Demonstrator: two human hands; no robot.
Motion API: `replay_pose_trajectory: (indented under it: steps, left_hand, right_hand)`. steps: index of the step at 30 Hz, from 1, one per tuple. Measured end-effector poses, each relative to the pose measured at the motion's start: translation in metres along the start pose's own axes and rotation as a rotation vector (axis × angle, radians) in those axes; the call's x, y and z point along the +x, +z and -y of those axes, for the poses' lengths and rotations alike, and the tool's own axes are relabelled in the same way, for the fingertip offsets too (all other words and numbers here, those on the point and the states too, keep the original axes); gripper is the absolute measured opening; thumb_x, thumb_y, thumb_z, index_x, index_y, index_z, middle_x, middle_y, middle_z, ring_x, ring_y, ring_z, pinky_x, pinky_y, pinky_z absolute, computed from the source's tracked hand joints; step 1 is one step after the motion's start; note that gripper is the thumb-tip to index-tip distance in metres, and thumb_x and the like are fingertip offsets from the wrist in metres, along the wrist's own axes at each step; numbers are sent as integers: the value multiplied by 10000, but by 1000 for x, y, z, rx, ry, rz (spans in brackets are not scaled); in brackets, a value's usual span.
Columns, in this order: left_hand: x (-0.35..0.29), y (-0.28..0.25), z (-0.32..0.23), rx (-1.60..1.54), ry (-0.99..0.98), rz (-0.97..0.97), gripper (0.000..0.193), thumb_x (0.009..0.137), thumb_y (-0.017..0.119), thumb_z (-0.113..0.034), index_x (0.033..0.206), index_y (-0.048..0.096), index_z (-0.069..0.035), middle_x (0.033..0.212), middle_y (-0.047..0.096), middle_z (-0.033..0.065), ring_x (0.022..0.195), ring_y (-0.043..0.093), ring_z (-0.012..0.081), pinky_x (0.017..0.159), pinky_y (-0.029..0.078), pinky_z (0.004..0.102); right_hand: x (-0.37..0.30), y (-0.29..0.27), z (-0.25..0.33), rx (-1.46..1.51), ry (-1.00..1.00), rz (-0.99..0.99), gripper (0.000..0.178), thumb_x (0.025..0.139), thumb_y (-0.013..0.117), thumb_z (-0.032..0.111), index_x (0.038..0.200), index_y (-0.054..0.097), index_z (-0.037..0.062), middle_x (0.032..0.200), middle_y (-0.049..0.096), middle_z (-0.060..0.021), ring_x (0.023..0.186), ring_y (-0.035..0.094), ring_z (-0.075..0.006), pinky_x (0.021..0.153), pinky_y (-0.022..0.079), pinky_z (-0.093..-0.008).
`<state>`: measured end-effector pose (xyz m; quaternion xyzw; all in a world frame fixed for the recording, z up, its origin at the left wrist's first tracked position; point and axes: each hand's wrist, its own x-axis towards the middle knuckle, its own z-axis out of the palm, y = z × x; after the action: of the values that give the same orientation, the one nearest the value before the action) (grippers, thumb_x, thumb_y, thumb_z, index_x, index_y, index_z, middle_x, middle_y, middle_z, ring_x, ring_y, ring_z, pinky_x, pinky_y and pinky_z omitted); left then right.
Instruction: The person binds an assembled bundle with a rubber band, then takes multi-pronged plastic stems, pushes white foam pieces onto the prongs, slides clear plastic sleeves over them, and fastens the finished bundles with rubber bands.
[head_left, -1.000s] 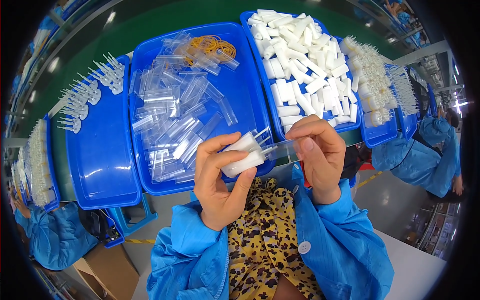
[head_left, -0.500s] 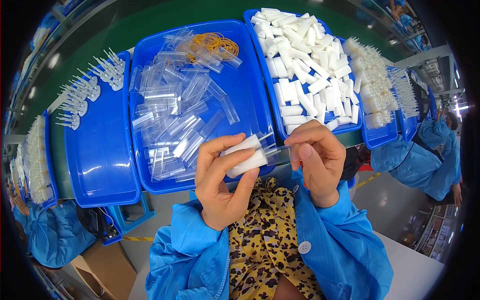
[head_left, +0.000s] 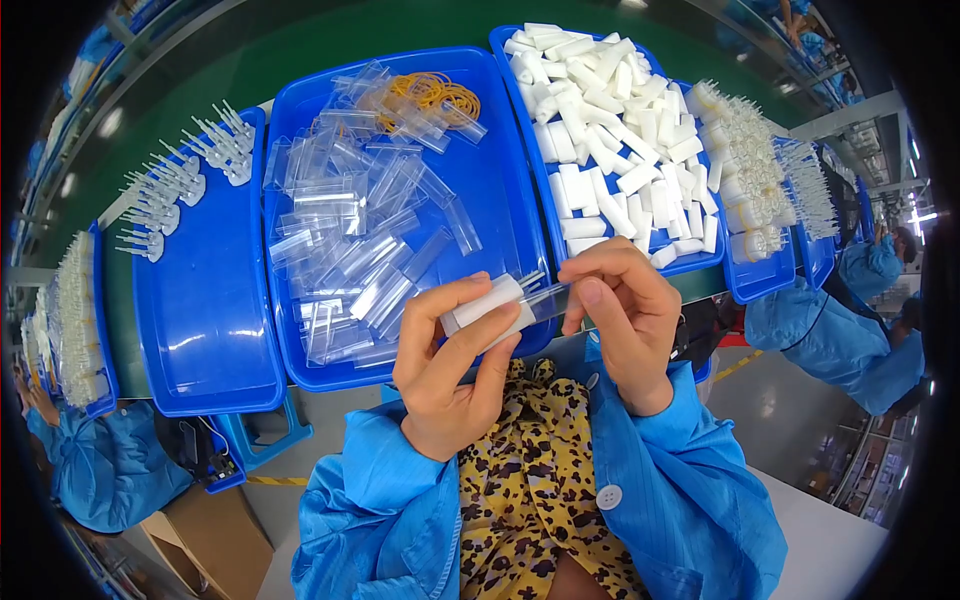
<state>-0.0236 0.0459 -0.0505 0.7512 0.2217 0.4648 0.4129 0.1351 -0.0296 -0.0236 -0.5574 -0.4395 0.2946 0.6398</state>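
My left hand (head_left: 440,355) is closed round white foam blocks (head_left: 492,298), pressed together between fingers and thumb. Several thin white prongs (head_left: 532,282) stick out of their right end. A clear plastic piece (head_left: 547,304) reaches from the foam to my right hand (head_left: 632,325), whose thumb and fingertips pinch its far end. How far the plastic goes in among the foam is hidden by my left fingers. Both hands are held in front of my body, over the near edge of the middle blue tray (head_left: 490,215).
Clear plastic pieces (head_left: 360,235) and yellow rubber bands (head_left: 432,98) lie in the middle tray. White foam blocks (head_left: 600,110) fill the right tray. Pronged white parts (head_left: 160,190) stand in the left tray (head_left: 205,340). Farther right are more assembled parts (head_left: 745,165) and a co-worker's blue sleeve (head_left: 830,335).
My left fingers have closed more tightly over the foam, and the two blocks now lie closer together. My right hand has shifted slightly left, and more of the clear plastic shows between the hands.
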Motion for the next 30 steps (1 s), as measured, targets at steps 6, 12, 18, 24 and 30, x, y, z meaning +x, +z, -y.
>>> replay_pose_trajectory:
  steps: [6,12,18,24,30]
  left_hand:
    - [3,-1,0,20,-9,24,282,756,707,34,1031,657,-5,1129,565,170,994,600,292,796,518,347]
    - [4,1,-1,-52,-69,16,292,745,710,37,1029,653,-5,1127,566,172,981,601,294,792,515,347]
    - [6,0,1,4,24,8,281,744,717,31,1015,666,-19,1128,565,171,969,609,292,774,527,345]
    - [2,0,2,47,23,-15,269,741,721,31,996,650,-17,1143,569,176,988,602,298,785,524,350]
    - [2,3,4,44,27,-3,273,745,724,22,992,611,-5,1159,569,187,1000,591,311,813,508,364]
  right_hand:
    - [0,-4,-3,100,57,-5,168,941,545,78,1032,608,-48,918,567,-88,654,585,-100,579,485,-210]
    - [-5,4,-9,211,3,-77,178,955,532,102,1035,583,-49,930,571,-93,679,592,-110,584,497,-227]
    - [-7,4,-8,166,-43,-61,172,950,527,79,1038,584,-58,955,556,-104,681,598,-117,584,500,-227]
    - [-2,1,-5,60,10,7,154,931,540,40,1023,609,-63,941,552,-106,679,598,-118,577,494,-221]
    - [-2,2,-4,55,8,15,150,922,553,33,1017,618,-65,939,554,-99,672,587,-107,573,489,-217]
